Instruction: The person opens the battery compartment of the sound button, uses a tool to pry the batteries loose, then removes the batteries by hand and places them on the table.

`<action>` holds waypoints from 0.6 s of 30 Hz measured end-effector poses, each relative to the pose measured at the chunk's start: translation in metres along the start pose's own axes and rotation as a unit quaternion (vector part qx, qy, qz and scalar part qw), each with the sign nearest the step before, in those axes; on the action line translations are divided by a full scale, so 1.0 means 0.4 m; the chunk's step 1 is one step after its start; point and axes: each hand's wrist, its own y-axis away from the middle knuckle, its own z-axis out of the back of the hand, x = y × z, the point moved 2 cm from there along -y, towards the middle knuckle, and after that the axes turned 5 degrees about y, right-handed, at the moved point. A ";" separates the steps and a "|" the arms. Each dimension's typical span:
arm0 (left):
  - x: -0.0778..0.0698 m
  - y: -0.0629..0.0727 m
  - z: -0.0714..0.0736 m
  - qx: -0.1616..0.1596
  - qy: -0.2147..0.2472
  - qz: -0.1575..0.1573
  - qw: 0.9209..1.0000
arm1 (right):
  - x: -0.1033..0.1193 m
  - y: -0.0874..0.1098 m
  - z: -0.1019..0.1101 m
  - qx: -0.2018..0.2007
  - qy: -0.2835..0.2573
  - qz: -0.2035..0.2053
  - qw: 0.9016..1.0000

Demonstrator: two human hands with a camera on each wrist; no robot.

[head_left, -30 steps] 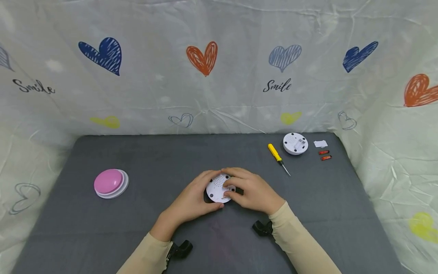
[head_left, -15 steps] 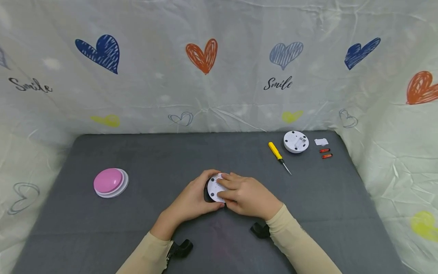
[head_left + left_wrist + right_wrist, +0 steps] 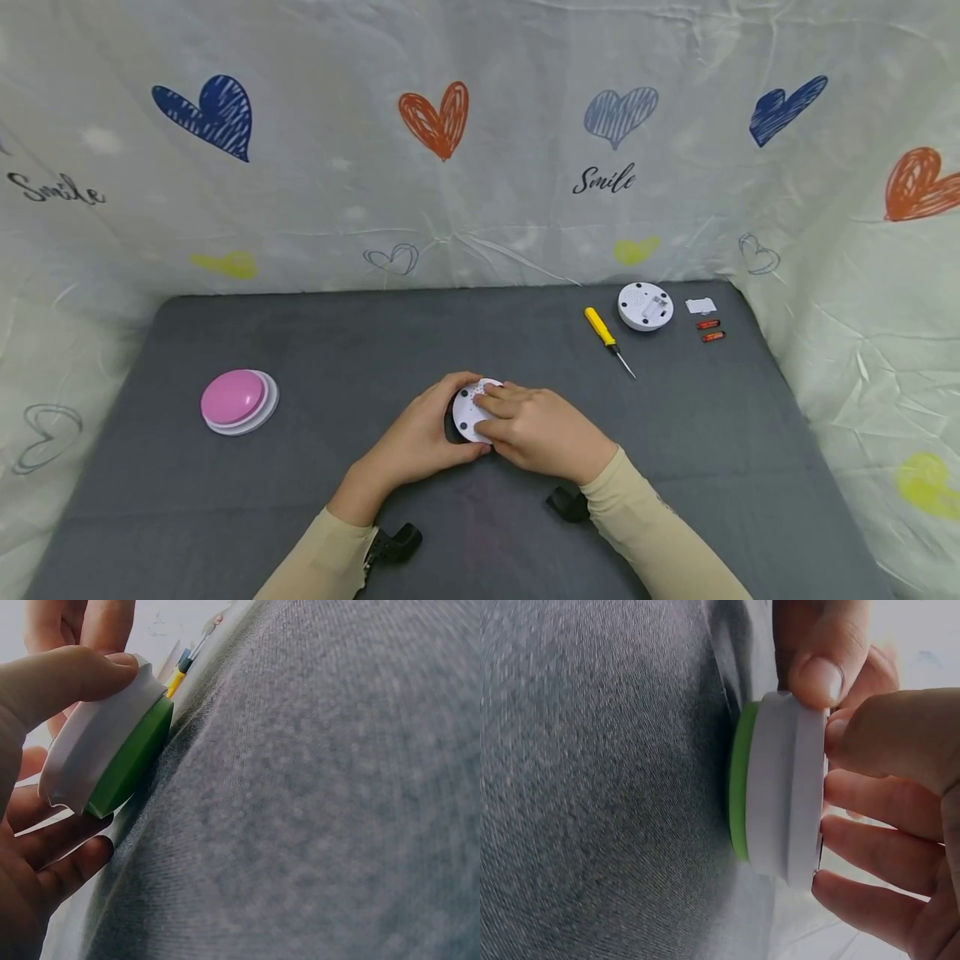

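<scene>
A round white push button with a green top (image 3: pixel 467 412) lies upside down near the middle of the table, its underside with dark feet facing up. My left hand (image 3: pixel 420 432) grips it by the rim, thumb on the near side and fingers round the far side. Both wrist views show the green top (image 3: pixel 740 780) facing the grey cloth. My right hand (image 3: pixel 543 429) lays its fingers nearly straight across the underside, and its fingertips (image 3: pixel 844 791) press there. The right part of the underside is hidden beneath that hand.
A pink push button (image 3: pixel 234 397) stands on the grey table (image 3: pixel 375 333) at the left. At the back right are a yellow-handled screwdriver (image 3: pixel 600 327), another upturned white button (image 3: pixel 641 308), a small white cover (image 3: pixel 701 306) and two red batteries (image 3: pixel 708 324). A heart-print curtain (image 3: pixel 510 208) hangs behind.
My right hand has shifted left over the underside, fingers now straighter and covering more of it. The left hand keeps its grip on the rim. The head view has shifted slightly.
</scene>
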 end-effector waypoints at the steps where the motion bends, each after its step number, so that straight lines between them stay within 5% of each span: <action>1: 0.000 0.000 0.000 0.000 0.000 0.000 1.000 | 0.001 -0.001 0.001 0.000 -0.002 -0.001 1.000; 18: 0.003 -0.001 -0.007 -0.027 -0.024 -0.025 0.999 | -0.003 0.006 -0.007 -0.008 -0.017 0.021 1.000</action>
